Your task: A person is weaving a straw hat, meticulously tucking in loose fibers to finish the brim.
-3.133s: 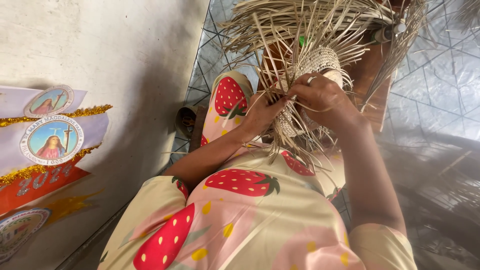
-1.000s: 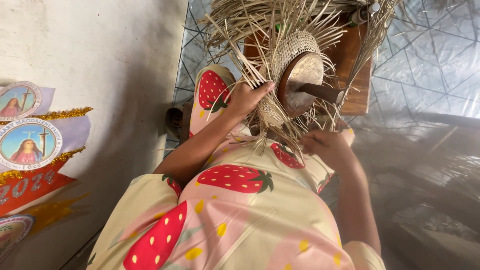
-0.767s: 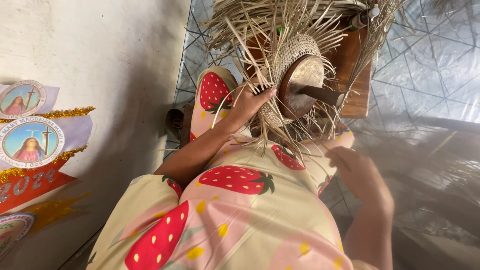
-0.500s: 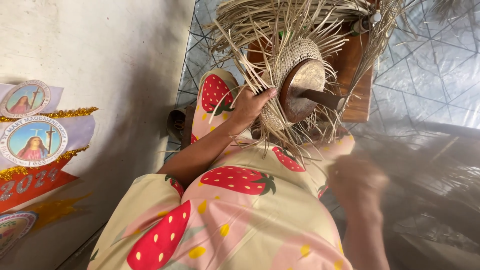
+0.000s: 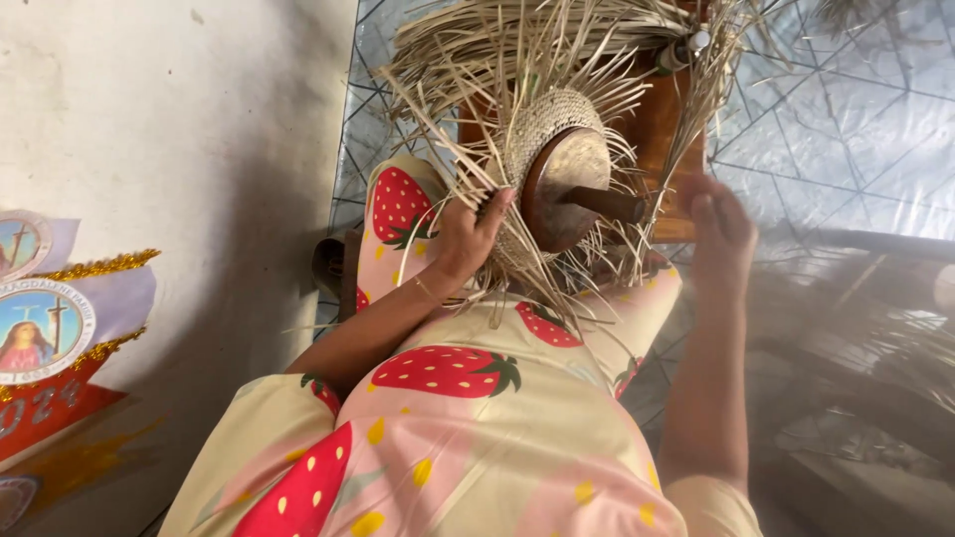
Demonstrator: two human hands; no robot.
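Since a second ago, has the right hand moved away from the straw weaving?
Yes. The right hand has lifted up beside the wooden block, off the lap; the left hand grips the woven straw piece.

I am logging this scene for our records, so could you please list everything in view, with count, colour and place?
Woven straw piece: one, tan, on the round mould, loose strands fanning out.
Round mould: one, brown, centre, on a stick.
Wooden stand: one, reddish brown, behind the straw.
Strawberry-print garment: one, cream and pink with red berries, across the lap.
Wall decoration: one, red, purple and gold, left wall.
Floor: grey, lined, right.
Left hand: grips the straw weave.
Right hand: blurred, beside the stand, seemingly empty.
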